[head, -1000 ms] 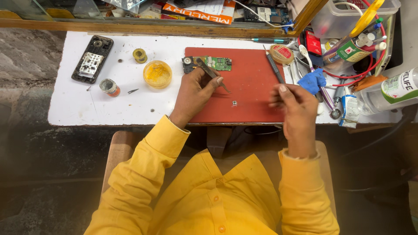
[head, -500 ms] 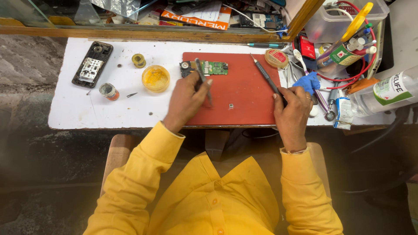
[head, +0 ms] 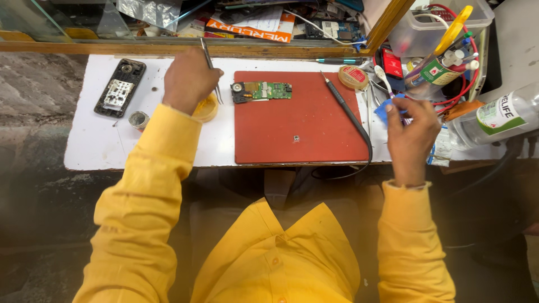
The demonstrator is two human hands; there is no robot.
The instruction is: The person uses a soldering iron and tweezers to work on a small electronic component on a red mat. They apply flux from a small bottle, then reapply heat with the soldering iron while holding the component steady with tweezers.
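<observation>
Your left hand [head: 188, 78] pinches slim metal tweezers [head: 211, 70] at the far left, beside the green circuit board [head: 262, 91] on the red mat [head: 300, 120]. Your right hand [head: 411, 134] curls closed; whatever it grips is hidden.

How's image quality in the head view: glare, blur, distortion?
Head view: even, soft light, faint shadows. Red mat and circuit board sharp. Glare on the glass pane top left. Both hands, left and right, reasonably crisp. Table edge bows slightly, suggesting wide-angle distortion.

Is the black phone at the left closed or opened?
Opened: the black phone lies flat with its cover off, inner parts and board visible.
</observation>
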